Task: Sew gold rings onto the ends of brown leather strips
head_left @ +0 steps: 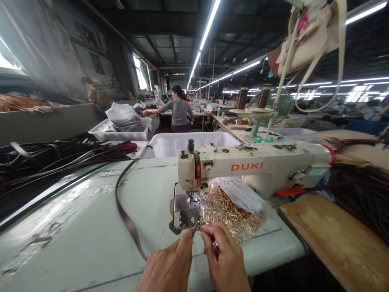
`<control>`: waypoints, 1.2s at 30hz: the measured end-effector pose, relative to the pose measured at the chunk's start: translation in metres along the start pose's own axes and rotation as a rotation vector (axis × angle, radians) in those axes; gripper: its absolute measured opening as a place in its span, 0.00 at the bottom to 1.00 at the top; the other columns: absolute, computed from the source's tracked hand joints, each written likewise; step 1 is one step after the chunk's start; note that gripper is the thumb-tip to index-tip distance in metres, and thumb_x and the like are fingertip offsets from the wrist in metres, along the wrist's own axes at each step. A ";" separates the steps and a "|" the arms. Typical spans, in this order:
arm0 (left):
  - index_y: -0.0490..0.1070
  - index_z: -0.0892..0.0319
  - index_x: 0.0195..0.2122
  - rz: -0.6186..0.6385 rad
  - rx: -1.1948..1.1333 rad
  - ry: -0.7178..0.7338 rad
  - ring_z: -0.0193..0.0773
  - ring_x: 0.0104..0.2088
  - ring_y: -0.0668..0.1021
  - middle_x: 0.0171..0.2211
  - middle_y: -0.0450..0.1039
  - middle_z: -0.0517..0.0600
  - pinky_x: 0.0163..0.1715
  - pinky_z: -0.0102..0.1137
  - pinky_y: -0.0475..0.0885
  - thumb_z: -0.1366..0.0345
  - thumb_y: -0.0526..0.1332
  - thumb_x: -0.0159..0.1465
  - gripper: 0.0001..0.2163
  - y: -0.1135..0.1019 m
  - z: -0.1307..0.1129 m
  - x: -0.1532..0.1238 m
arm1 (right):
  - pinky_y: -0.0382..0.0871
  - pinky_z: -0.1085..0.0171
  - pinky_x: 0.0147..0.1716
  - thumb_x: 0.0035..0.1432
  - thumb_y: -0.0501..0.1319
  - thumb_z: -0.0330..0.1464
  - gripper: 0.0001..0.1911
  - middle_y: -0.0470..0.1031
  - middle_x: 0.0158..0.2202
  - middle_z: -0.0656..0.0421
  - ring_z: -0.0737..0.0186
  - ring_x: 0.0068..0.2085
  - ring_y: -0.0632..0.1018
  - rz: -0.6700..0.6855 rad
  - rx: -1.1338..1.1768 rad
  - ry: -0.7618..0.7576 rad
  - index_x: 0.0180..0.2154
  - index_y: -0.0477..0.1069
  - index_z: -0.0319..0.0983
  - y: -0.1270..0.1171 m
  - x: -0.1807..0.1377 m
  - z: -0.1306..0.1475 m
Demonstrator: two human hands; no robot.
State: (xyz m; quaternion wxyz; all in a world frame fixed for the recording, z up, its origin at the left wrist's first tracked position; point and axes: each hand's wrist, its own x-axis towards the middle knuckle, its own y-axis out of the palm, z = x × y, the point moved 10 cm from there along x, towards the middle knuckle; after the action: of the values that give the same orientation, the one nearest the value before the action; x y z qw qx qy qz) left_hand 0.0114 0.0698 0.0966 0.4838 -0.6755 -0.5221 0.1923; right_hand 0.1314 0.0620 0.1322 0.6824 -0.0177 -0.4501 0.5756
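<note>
My left hand [170, 261] is closed in front of the sewing machine, pinching the end of a dark brown strap [129, 223]. The rest of that strap curves back over the pale green table. Close beside it, my right hand [225, 253] pinches a small gold metal fitting [198, 225] at the strap's end; its exact kind is too small to tell. More shiny metal shows between the right fingers. Just beyond the hands are the needle and plate [186, 211] of the sewing machine [225, 164]. A clear bag of gold metal hooks [232, 213] lies open to their right.
Dark straps [45, 166] are heaped at the left. A white bin [188, 142] stands behind the machine, and a wooden board [337, 239] lies at the right. Thread cones [242, 98] and a hanging beige bag [310, 40] rise above. A person [180, 109] sits farther back.
</note>
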 end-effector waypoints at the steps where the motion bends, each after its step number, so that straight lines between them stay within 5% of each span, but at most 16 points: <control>1: 0.62 0.57 0.57 0.026 -0.024 -0.024 0.41 0.32 0.81 0.35 0.79 0.52 0.34 0.28 0.75 0.67 0.44 0.68 0.18 -0.003 0.001 0.001 | 0.70 0.68 0.38 0.65 0.50 0.29 0.09 0.71 0.36 0.57 0.65 0.38 0.75 0.005 -0.012 -0.026 0.42 0.67 0.41 0.003 -0.003 0.001; 4: 0.68 0.56 0.49 0.068 -0.091 -0.071 0.41 0.32 0.81 0.26 0.76 0.51 0.33 0.26 0.73 0.63 0.43 0.70 0.16 -0.013 0.005 0.003 | 0.71 0.67 0.38 0.65 0.49 0.27 0.11 0.72 0.38 0.56 0.64 0.37 0.77 0.043 -0.092 -0.100 0.45 0.66 0.42 0.012 -0.012 0.006; 8: 0.69 0.56 0.41 0.085 -0.131 -0.066 0.40 0.29 0.80 0.26 0.76 0.50 0.27 0.26 0.68 0.63 0.42 0.70 0.16 -0.015 0.007 0.003 | 0.72 0.66 0.35 0.64 0.46 0.27 0.14 0.72 0.38 0.55 0.61 0.35 0.77 0.070 -0.144 -0.062 0.45 0.66 0.43 0.022 -0.021 0.006; 15: 0.46 0.56 0.63 0.035 -0.138 -0.086 0.38 0.21 0.76 0.23 0.74 0.43 0.22 0.28 0.63 0.63 0.39 0.71 0.20 -0.001 0.013 -0.004 | 0.68 0.68 0.33 0.68 0.49 0.35 0.12 0.69 0.34 0.59 0.67 0.30 0.73 0.158 0.103 0.118 0.44 0.69 0.44 0.024 -0.012 0.004; 18: 0.45 0.48 0.64 0.112 -0.217 0.049 0.34 0.31 0.79 0.35 0.77 0.43 0.32 0.25 0.69 0.63 0.42 0.71 0.20 -0.006 0.004 -0.005 | 0.65 0.67 0.36 0.68 0.49 0.38 0.14 0.68 0.32 0.60 0.66 0.32 0.73 0.306 0.171 0.164 0.41 0.71 0.42 0.024 -0.003 0.003; 21: 0.52 0.43 0.60 0.148 -0.300 0.105 0.32 0.49 0.74 0.53 0.69 0.43 0.48 0.23 0.66 0.62 0.47 0.70 0.17 -0.020 0.002 -0.009 | 0.63 0.67 0.36 0.67 0.51 0.41 0.16 0.67 0.28 0.62 0.67 0.30 0.72 0.495 0.294 0.220 0.37 0.72 0.39 0.029 0.001 -0.003; 26: 0.59 0.49 0.53 0.225 -0.348 0.081 0.34 0.51 0.72 0.53 0.65 0.48 0.51 0.27 0.66 0.63 0.49 0.69 0.12 -0.019 0.005 -0.015 | 0.59 0.68 0.29 0.66 0.53 0.43 0.17 0.63 0.18 0.67 0.70 0.22 0.65 0.718 0.502 0.334 0.40 0.70 0.36 0.038 -0.007 -0.012; 31: 0.63 0.54 0.43 0.213 -0.377 0.021 0.35 0.29 0.72 0.26 0.68 0.44 0.35 0.28 0.65 0.60 0.44 0.70 0.11 -0.010 0.010 -0.011 | 0.60 0.68 0.31 0.64 0.56 0.41 0.13 0.67 0.27 0.63 0.69 0.28 0.68 0.639 0.349 0.275 0.38 0.72 0.38 0.031 0.000 -0.008; 33: 0.62 0.54 0.42 0.191 -0.394 0.004 0.35 0.29 0.71 0.27 0.68 0.45 0.34 0.28 0.63 0.59 0.42 0.70 0.12 -0.008 0.012 -0.009 | 0.60 0.68 0.31 0.58 0.63 0.37 0.08 0.68 0.31 0.63 0.68 0.31 0.69 0.585 0.253 0.266 0.39 0.74 0.42 0.028 0.004 -0.007; 36: 0.59 0.54 0.44 0.140 -0.370 0.040 0.35 0.32 0.72 0.32 0.69 0.46 0.35 0.28 0.62 0.65 0.43 0.69 0.08 -0.006 0.009 -0.008 | 0.61 0.68 0.30 0.51 0.69 0.35 0.13 0.66 0.31 0.63 0.67 0.31 0.69 0.533 0.185 0.272 0.41 0.76 0.45 0.029 0.006 -0.007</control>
State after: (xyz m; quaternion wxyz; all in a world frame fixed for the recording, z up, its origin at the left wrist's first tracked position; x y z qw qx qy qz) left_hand -0.0014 0.0668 0.0960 0.3472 -0.7911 -0.4908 0.1129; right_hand 0.1128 0.0803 0.1158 0.5602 -0.1496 -0.2799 0.7652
